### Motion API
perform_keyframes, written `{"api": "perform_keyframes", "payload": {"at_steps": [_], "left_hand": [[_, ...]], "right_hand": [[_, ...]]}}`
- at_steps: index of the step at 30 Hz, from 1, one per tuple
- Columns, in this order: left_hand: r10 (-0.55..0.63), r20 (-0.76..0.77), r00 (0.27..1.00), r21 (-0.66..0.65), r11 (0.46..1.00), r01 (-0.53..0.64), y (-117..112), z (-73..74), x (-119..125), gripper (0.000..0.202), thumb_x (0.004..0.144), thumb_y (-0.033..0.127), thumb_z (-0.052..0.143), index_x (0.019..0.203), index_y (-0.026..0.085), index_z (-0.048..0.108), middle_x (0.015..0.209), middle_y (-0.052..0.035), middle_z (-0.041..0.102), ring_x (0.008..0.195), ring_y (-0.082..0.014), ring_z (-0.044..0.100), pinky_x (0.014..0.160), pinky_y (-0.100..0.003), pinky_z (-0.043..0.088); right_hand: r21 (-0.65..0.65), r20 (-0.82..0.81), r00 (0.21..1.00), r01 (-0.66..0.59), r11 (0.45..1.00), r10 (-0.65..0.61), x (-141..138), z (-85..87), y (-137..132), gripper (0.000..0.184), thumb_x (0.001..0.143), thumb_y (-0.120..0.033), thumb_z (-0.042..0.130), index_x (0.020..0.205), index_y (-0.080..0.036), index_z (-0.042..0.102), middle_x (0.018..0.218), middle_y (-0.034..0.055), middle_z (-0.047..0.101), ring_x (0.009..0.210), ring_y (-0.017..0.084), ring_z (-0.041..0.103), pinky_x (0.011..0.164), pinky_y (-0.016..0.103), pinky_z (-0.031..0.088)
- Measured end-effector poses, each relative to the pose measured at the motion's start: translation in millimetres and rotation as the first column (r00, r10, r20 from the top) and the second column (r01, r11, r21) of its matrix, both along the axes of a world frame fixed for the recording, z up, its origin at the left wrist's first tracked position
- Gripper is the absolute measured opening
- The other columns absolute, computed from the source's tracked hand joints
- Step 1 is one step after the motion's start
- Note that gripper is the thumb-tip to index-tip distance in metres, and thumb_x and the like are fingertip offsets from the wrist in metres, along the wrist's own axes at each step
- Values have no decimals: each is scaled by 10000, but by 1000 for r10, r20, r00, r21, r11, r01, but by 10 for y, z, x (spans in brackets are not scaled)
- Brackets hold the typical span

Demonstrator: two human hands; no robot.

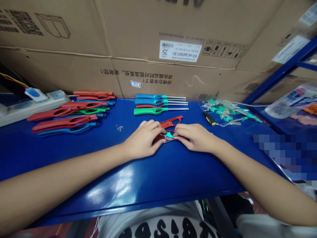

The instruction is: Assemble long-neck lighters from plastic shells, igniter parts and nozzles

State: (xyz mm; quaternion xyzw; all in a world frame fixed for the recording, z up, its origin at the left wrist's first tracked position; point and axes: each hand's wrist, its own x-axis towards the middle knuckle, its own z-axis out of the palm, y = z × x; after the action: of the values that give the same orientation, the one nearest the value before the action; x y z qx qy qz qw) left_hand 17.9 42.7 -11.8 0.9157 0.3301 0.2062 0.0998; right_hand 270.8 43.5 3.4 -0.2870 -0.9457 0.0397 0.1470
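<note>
A red plastic lighter shell (170,123) lies on the blue table (153,172) between my hands. My left hand (142,138) is closed on the shell's near end, fingers curled over it. My right hand (194,136) pinches a small teal part (169,135) against the shell. The lower half of the shell is hidden under my fingers.
Red, blue and green empty shells (71,115) are piled at the back left. Several finished lighters with metal tubes (158,103) lie at the back middle. Teal inner parts (228,110) and a screwdriver (209,118) sit at the right. Tiny pins (120,128) lie loose. Cardboard boxes (148,49) stand behind.
</note>
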Motion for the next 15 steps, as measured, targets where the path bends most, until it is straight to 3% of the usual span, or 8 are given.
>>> {"api": "perform_keyframes", "payload": {"at_steps": [10, 15], "left_hand": [[11, 14, 1000, 6, 1000, -11, -17, 10, 0, 226, 975, 338, 575, 1122, 184, 650, 1060, -66, 677, 1007, -251, 579, 867, -396, 406], [-4, 4, 1000, 30, 1000, 4, -19, 17, 6, 279, 979, 320, 567, 1217, 186, 627, 1087, -71, 675, 1012, -253, 577, 862, -393, 404]], "right_hand": [[136, 93, 996, -31, 990, 18, 15, 44, -24, 234, 1002, -202, 478, 961, -170, 706, 993, 58, 695, 723, 138, 592, 598, 271, 348], [181, 162, 986, -51, 982, 22, 4, 68, -44, 235, 984, -183, 485, 979, -155, 718, 973, 70, 698, 727, 153, 590, 593, 285, 330]]}}
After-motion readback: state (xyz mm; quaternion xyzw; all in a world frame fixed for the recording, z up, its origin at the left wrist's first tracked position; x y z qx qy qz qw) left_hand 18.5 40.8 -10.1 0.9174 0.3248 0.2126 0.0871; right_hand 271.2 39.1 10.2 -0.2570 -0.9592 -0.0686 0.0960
